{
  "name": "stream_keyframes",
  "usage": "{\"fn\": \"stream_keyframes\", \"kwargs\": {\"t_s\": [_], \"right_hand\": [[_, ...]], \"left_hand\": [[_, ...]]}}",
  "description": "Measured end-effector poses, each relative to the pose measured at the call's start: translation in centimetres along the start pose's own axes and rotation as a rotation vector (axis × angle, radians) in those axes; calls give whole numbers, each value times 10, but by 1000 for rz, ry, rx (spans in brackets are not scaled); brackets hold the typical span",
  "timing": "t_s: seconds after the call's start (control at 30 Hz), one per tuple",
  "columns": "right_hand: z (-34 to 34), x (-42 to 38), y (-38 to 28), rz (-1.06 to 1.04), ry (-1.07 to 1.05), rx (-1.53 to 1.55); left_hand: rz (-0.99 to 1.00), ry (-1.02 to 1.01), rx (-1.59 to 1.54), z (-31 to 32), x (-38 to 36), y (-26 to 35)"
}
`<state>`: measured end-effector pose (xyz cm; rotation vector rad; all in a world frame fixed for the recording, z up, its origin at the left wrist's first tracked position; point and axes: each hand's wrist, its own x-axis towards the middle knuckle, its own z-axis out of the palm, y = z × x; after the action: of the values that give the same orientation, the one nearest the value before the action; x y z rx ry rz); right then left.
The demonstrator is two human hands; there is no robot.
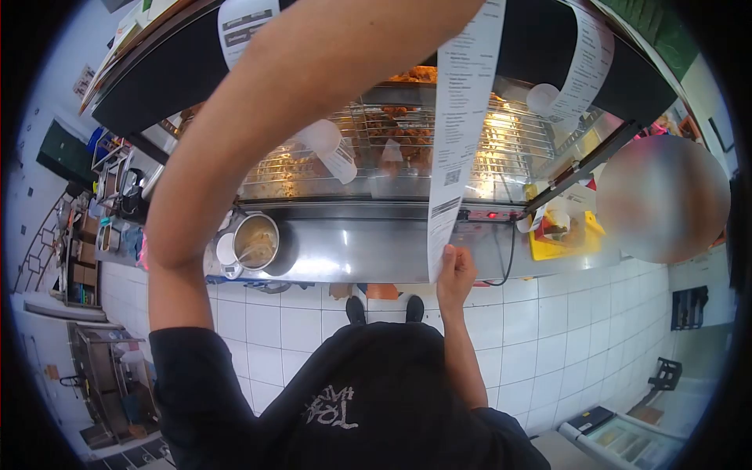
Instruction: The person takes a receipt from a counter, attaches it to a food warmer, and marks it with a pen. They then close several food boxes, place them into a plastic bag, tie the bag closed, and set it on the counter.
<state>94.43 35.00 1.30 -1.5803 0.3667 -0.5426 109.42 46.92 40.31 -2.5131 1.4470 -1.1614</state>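
A long printed paper receipt [462, 133] hangs in front of a glass-fronted food warmer [345, 210]. Near its lower end, my right hand [457, 274] is closed, with thumb and fingers pinching the paper's edge. My left arm reaches up and across the warmer, and its hand is beyond the top edge of the view. Two more receipts hang on the warmer, a left receipt [249, 23] and a right receipt [586, 66]. Browned food pieces [392, 121] sit behind the glass on wire racks.
On the steel counter [345, 251] stands a metal pot [257, 241] with a whisk and pale contents. A yellow board [548, 247] lies at the right, near another person [662, 200]. A black cable [512, 254] hangs over the counter's edge. White tiles [501, 321] cover the floor.
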Motion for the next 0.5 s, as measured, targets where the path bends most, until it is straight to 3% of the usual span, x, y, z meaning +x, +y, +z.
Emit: {"fn": "stream_keyframes", "kwargs": {"t_s": [0.1,0.13,0.17,0.23,0.3,0.4,0.47,0.5], "right_hand": [[-6,15,23,-64,111,-124],[-8,19,39,10,60,107],[-13,21,41,-1,16,120],[-25,26,45,255,-58,86],[-47,23,58,251,-185,-131],[-86,16,85,118,-358,-367],[-112,10,100,240,-528,-506],[-122,10,124,111,-592,-500]], "left_hand": [[-52,120,-27,27,-9,7],[-79,239,-23,34,-14,11],[-102,361,-16,42,-19,17],[-189,542,67,51,-36,25],[-288,624,-51,50,-61,31],[-335,703,71,51,-98,2],[-355,696,301,47,-105,-28],[-423,678,300,44,-100,-36]]}}
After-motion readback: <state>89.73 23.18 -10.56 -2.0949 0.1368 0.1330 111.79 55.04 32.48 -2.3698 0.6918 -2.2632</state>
